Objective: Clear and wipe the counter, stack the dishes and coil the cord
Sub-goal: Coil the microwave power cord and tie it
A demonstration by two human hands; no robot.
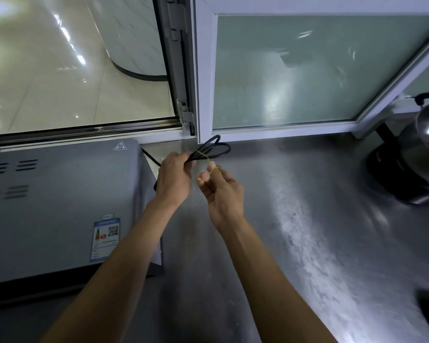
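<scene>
A black cord is folded into loops above the steel counter, near the window frame. My left hand is closed around the bundled loops. A thin yellow rubber band runs around the loops and stretches to my right hand, hooked over its index finger with the thumb beside it. The rest of the cord drops behind the grey oven and is hidden there.
The grey oven fills the left side of the counter, with a hot-surface sign and a label. A steel kettle on a dark base stands at the right edge. A frosted window pane backs the counter; the pane at left is open.
</scene>
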